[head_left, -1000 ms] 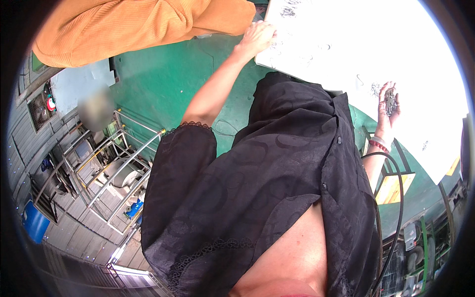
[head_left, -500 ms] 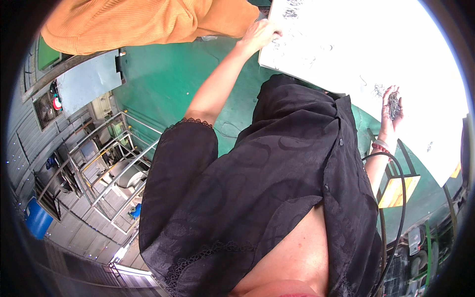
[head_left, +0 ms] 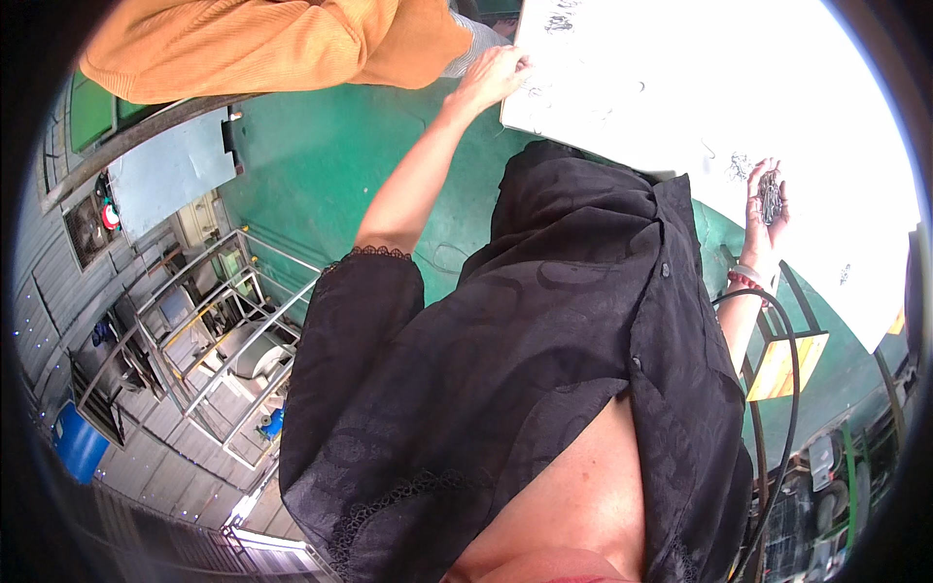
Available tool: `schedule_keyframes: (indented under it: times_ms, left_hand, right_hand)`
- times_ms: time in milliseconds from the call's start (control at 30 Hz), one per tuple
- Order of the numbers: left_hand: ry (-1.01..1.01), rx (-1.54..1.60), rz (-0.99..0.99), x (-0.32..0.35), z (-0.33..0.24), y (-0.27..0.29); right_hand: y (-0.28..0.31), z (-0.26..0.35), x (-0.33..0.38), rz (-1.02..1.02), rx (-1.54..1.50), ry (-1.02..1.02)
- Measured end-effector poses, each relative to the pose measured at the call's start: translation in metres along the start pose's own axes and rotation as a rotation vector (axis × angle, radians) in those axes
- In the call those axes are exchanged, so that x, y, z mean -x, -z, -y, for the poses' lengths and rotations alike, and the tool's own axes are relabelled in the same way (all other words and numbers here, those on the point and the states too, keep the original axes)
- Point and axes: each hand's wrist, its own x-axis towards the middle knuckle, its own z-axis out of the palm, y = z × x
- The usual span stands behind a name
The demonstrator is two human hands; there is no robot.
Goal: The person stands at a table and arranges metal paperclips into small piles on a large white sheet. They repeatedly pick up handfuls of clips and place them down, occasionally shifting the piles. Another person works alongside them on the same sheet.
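At the near left corner of the white table [head_left: 622, 107], my left hand [head_left: 491, 78] has its fingers curled together at the edge. What they pinch, if anything, is too small to make out. Over the table's near side, my right hand [head_left: 766, 225] is turned palm up, fingers bent around a bunch of thin dark metal pieces [head_left: 771, 197], whose exact kind I cannot tell. A small pile of similar dark pieces [head_left: 739, 165] lies on the table beside that hand. Another dark cluster [head_left: 562, 16] lies farther off, beyond my left hand.
A person in an orange corduroy garment [head_left: 262, 49] is close by at the upper left. A wooden stool [head_left: 789, 365] stands below the table on the right, behind a black cable [head_left: 795, 389]. Metal frames [head_left: 219, 340] and a blue barrel [head_left: 80, 442] are at the left.
My left hand has shifted slightly left along the table edge. The person in orange has moved left, and striped cloth now shows beside the garment. My right hand still holds the metal pieces.
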Motion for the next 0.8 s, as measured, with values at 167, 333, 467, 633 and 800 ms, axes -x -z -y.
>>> schedule_keyframes:
  times_ms: [167, 333, 467, 633, 800]
  left_hand:
    - [-0.040, 0.095, 0.009, -0.026, 0.003, 0.003]
    - [-0.078, 0.153, -0.089, -0.049, -0.023, -0.003]
    - [-0.002, 0.081, -0.127, -0.027, -0.018, 0.013]
    - [0.030, -0.036, -0.064, 0.001, 0.017, -0.008]
    - [-0.083, -0.042, -0.304, 0.017, 0.010, -0.031]
  right_hand:
    - [-0.001, -0.002, -0.003, -0.014, 0.031, 0.004]
    - [-0.005, -0.004, -0.002, -0.035, 0.071, 0.003]
    - [-0.007, -0.007, -0.003, -0.021, -0.027, -0.072]
    - [0.002, 0.001, 0.000, -0.019, 0.026, 0.044]
    - [0.002, 0.004, -0.004, -0.064, 0.130, 0.100]
